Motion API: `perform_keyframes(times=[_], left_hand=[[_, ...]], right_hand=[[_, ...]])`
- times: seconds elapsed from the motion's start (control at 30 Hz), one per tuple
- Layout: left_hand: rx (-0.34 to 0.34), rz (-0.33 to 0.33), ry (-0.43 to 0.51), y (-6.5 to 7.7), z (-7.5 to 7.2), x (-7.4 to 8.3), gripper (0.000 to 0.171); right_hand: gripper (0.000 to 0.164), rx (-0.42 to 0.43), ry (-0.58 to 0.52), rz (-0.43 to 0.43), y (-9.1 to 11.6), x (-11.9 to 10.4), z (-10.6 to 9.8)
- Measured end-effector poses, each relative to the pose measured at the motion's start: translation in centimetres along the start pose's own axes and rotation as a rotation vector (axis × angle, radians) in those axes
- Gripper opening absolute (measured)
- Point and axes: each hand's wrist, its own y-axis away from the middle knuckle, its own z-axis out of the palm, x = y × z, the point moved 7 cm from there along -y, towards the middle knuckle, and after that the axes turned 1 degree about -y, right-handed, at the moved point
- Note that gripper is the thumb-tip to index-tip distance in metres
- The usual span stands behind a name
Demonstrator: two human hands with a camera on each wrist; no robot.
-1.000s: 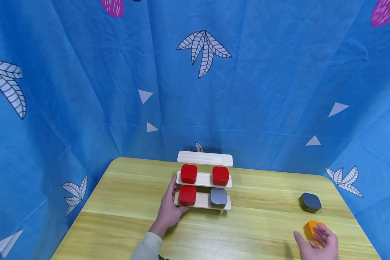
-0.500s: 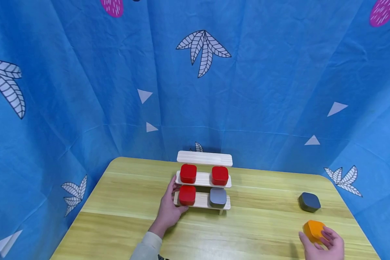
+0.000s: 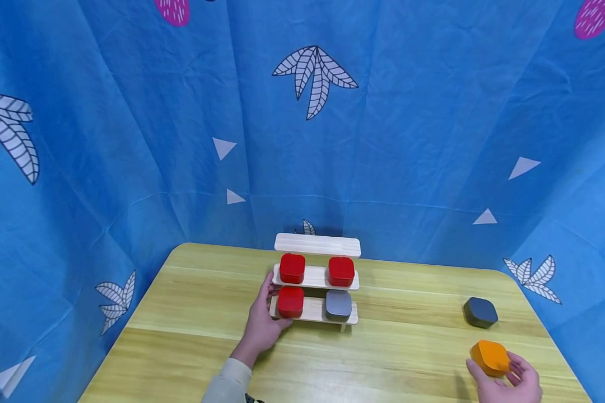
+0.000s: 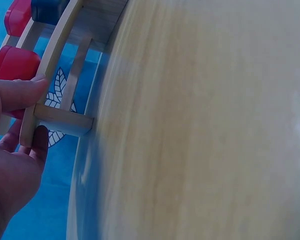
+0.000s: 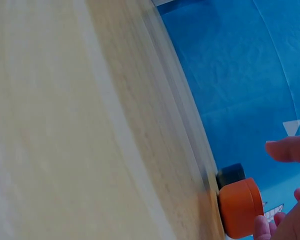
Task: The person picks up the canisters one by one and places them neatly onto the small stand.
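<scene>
A pale wooden three-tier rack (image 3: 317, 244) stands at the table's far middle. My left hand (image 3: 261, 330) grips the left end of its lowest shelf, thumb on the front and fingertips (image 4: 40, 142) below the board. On that shelf sit a red rounded-square box (image 3: 290, 302) and a grey one (image 3: 338, 305). The middle shelf bears two more red boxes (image 3: 292, 268). At the table's right, my right hand (image 3: 515, 383) is around the near side of an orange lidded box (image 3: 490, 358). Its fingers are at the box's right side; the thumb (image 5: 285, 149) stands apart from it.
A dark grey box (image 3: 480, 312) lies on the table just behind the orange one. The light wooden table (image 3: 398, 347) ends in rounded far corners. Blue patterned cloth (image 3: 408, 140) hangs right behind and along both sides.
My right hand has shifted rightward and its fingers have drawn to the right side of the orange box, uncovering its top. The left hand and the rack have stayed put.
</scene>
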Motion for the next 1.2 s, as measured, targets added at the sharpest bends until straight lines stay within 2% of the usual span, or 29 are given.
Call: perform_keyframes(times=[0.17, 0.33, 0.43, 0.6, 1.0, 1.2], left_hand=[[-0.004, 0.002, 0.008, 0.0, 0.0, 0.0, 0.119], [-0.005, -0.001, 0.001, 0.0, 0.0, 0.1, 0.12], [-0.001, 0.001, -0.005, 0.0, 0.0, 0.2, 0.121], [0.0, 0.004, -0.006, 0.1, -0.1, 0.1, 0.121], [-0.003, -0.003, 0.004, 0.1, 0.0, 0.1, 0.124], [-0.003, -0.003, 0.006, 0.1, 0.0, 0.0, 0.123]], right_hand=[[0.08, -0.003, 0.007, 0.004, -0.4, 0.2, 0.0], [0.091, 0.009, 0.103, -0.039, -0.9, 0.2, -0.1], [0.09, 0.017, 0.144, -0.044, -1.1, 0.2, -0.1], [0.088, 0.014, 0.181, 0.0, -1.6, 0.5, 0.0], [0.089, -0.01, 0.139, 0.084, -2.4, 0.8, 0.2], [0.087, -0.014, 0.14, 0.082, -2.7, 0.7, 0.3]])
